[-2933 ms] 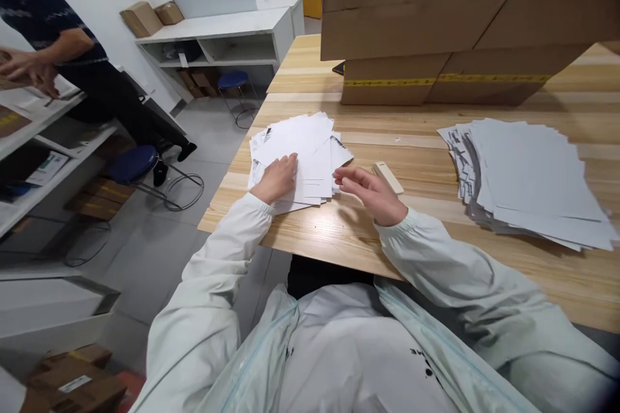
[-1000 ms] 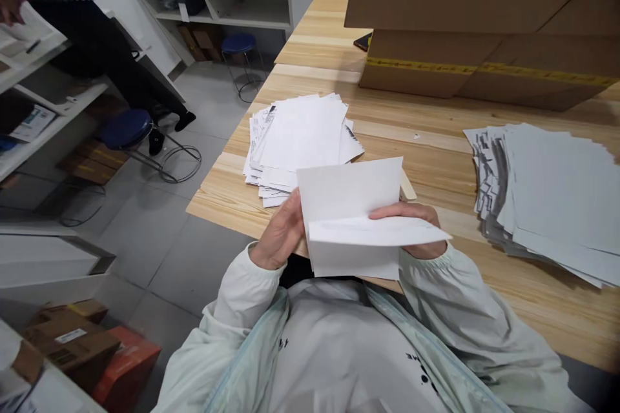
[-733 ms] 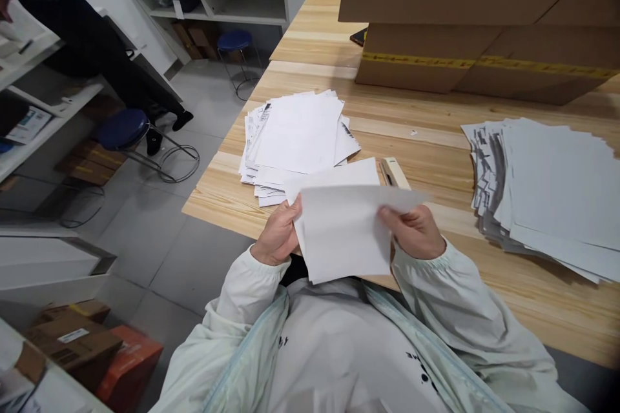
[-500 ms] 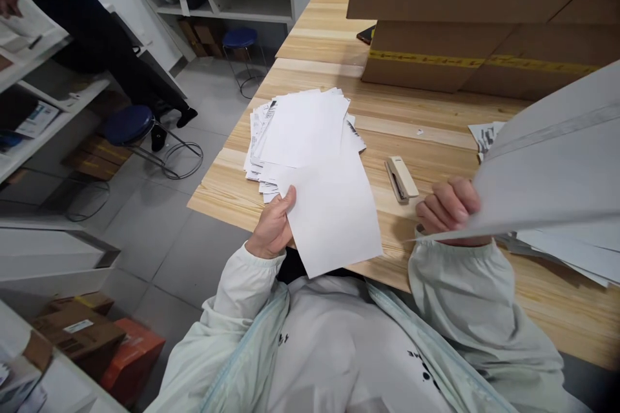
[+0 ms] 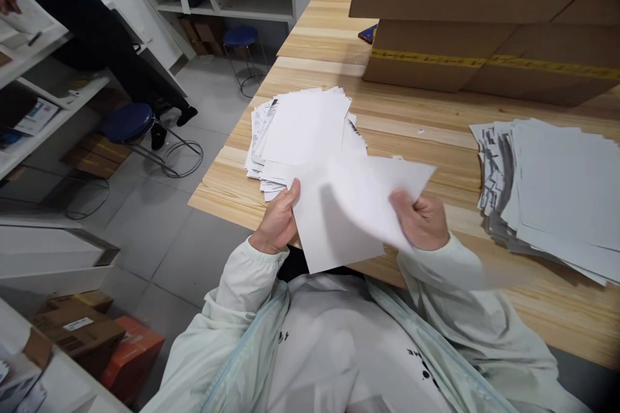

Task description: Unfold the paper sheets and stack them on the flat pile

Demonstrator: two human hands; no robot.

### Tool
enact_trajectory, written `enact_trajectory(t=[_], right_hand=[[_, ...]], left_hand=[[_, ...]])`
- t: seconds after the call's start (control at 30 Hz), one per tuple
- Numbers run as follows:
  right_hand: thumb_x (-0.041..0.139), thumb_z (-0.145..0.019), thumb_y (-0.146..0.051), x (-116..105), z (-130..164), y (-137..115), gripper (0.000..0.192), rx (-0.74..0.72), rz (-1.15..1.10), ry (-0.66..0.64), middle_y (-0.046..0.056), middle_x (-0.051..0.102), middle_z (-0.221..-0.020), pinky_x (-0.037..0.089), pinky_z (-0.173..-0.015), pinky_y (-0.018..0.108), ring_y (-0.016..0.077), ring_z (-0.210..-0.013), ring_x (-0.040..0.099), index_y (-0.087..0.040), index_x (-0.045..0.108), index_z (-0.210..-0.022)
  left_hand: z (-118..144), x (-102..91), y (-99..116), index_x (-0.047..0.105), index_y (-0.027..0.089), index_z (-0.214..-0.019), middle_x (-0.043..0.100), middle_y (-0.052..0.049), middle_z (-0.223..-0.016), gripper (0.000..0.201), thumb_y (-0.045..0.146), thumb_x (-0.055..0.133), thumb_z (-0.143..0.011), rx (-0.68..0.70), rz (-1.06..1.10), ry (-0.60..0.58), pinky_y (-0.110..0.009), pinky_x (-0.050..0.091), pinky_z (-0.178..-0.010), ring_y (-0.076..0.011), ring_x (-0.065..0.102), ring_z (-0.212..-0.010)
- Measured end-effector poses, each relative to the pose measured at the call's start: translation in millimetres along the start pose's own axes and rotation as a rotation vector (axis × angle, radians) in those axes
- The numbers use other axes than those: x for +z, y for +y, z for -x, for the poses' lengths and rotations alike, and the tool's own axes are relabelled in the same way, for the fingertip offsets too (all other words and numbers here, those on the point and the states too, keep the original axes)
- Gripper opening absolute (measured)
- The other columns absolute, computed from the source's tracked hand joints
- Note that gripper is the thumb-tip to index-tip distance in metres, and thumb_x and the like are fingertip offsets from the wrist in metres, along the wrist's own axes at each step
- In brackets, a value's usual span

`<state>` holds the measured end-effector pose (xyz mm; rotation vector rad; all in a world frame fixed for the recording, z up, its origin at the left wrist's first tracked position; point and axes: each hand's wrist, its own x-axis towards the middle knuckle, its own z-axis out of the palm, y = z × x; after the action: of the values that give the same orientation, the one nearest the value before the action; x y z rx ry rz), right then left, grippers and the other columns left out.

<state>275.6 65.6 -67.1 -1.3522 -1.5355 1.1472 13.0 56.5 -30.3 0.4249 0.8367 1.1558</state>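
My left hand (image 5: 277, 218) is closed on the edge of a white sheet of paper (image 5: 314, 232), thumb on top, at the table's near edge. A second white sheet (image 5: 372, 187), curled and blurred by motion, is gripped by my right hand (image 5: 422, 216) and overlaps the first one. Just beyond my left hand lies a loose pile of papers (image 5: 305, 122), some with print at their edges. To the right of my right hand rests a thicker stack of papers (image 5: 566, 187). The stapler is almost wholly hidden behind the right sheet.
Large cardboard boxes (image 5: 436, 55) with yellow tape stand at the table's back right, a phone (image 5: 368, 33) beside them. A person (image 5: 111, 45) stands at the left near a blue stool (image 5: 128, 122). Brown and orange boxes (image 5: 133, 358) sit on the floor at lower left.
My right hand has come left from over the right stack, bringing its sheet across the one in my left hand. The right stack is now uncovered; the stapler has become covered.
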Motion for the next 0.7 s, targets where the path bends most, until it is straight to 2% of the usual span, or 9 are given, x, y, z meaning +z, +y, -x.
enact_trajectory(t=[0.1, 0.17, 0.3, 0.37, 0.43, 0.5, 0.53, 0.6, 0.7], right_hand=[[0.058, -0.083, -0.069, 19.9, 6.3, -15.1, 0.067, -0.114, 0.216, 0.214, -0.002, 0.026, -0.044, 0.02, -0.046, 0.03, 0.0093, -0.046, 0.021, -0.023, 0.029, -0.044], [0.055, -0.086, -0.067, 27.5, 8.6, -20.0, 0.067, -0.182, 0.315, 0.265, -0.002, 0.026, -0.042, 0.021, -0.046, 0.03, 0.0083, -0.044, 0.022, -0.022, 0.029, -0.043], [0.058, -0.088, -0.057, 30.2, 9.9, -14.3, 0.062, -0.26, 0.316, 0.345, -0.004, 0.027, -0.04, 0.022, -0.044, 0.028, 0.0071, -0.041, 0.023, -0.021, 0.034, -0.044], [0.069, -0.082, -0.053, 27.5, 8.8, -10.3, 0.048, -0.323, 0.245, 0.46, -0.004, 0.04, -0.046, 0.03, -0.046, 0.026, 0.0077, -0.044, 0.033, -0.02, 0.049, -0.053], [0.08, -0.07, -0.054, 23.5, 6.9, -10.4, 0.038, -0.387, 0.076, 0.54, -0.001, 0.061, -0.068, 0.044, -0.058, 0.025, 0.0115, -0.06, 0.053, -0.02, 0.065, -0.079], [0.087, -0.058, -0.056, 20.0, 6.1, -14.5, 0.061, -0.411, -0.135, 0.464, 0.004, 0.069, -0.096, 0.052, -0.073, 0.03, 0.017, -0.081, 0.064, -0.022, 0.067, -0.104], [0.089, -0.057, -0.055, 19.2, 6.7, -17.1, 0.063, -0.406, -0.213, 0.383, 0.005, 0.07, -0.1, 0.054, -0.075, 0.032, 0.0183, -0.084, 0.065, -0.023, 0.067, -0.107], [0.088, -0.063, -0.046, 20.0, 9.6, -21.2, 0.044, -0.384, -0.274, 0.236, 0.003, 0.073, -0.092, 0.055, -0.07, 0.032, 0.0182, -0.077, 0.067, -0.024, 0.071, -0.097], [0.083, -0.073, -0.031, 25.9, 15.1, -22.7, 0.013, -0.399, -0.238, 0.243, 0.001, 0.073, -0.076, 0.054, -0.062, 0.031, 0.0171, -0.066, 0.066, -0.023, 0.074, -0.079]], left_hand=[[-0.2, 7.3, -4.1, 0.066, 0.015, -0.125, 0.069, -0.009, -0.131, 0.038, 0.038, 0.058, -0.096, 0.005, -0.01, -0.034, -0.042, 0.036, -0.123, -0.0263, 0.052, -0.137], [0.2, 11.9, -8.0, 0.068, 0.015, -0.123, 0.071, -0.01, -0.128, 0.043, 0.045, 0.06, -0.094, -0.002, -0.019, -0.074, -0.042, 0.038, -0.121, -0.0277, 0.056, -0.134], [3.9, 19.3, -12.6, 0.069, 0.015, -0.121, 0.075, -0.012, -0.116, 0.052, 0.053, 0.067, -0.087, -0.024, -0.114, -0.142, -0.044, 0.048, -0.111, -0.0295, 0.066, -0.12], [8.7, 22.5, -9.7, 0.07, 0.015, -0.119, 0.077, -0.012, -0.109, 0.052, 0.054, 0.069, -0.085, 0.002, -0.207, -0.173, -0.043, 0.054, -0.102, -0.0291, 0.07, -0.111], [15.9, 26.1, -2.8, 0.072, 0.016, -0.115, 0.078, -0.01, -0.102, 0.052, 0.057, 0.067, -0.085, 0.072, -0.319, -0.206, -0.04, 0.058, -0.091, -0.0279, 0.072, -0.102], [24.2, 30.5, 6.1, 0.075, 0.018, -0.108, 0.078, -0.008, -0.095, 0.049, 0.06, 0.064, -0.086, 0.21, -0.444, -0.24, -0.036, 0.059, -0.081, -0.0259, 0.072, -0.094], [27.9, 33.0, 10.4, 0.076, 0.019, -0.105, 0.077, -0.007, -0.093, 0.048, 0.061, 0.063, -0.086, 0.297, -0.51, -0.264, -0.035, 0.058, -0.079, -0.0248, 0.072, -0.091], [32.6, 37.6, 16.5, 0.077, 0.02, -0.098, 0.076, -0.006, -0.093, 0.043, 0.058, 0.061, -0.089, 0.469, -0.631, -0.314, -0.034, 0.056, -0.078, -0.0227, 0.071, -0.088], [31.2, 41.0, 16.6, 0.076, 0.02, -0.095, 0.075, -0.006, -0.097, 0.034, 0.05, 0.061, -0.091, 0.679, -0.734, -0.312, -0.033, 0.054, -0.079, -0.0207, 0.069, -0.089]])
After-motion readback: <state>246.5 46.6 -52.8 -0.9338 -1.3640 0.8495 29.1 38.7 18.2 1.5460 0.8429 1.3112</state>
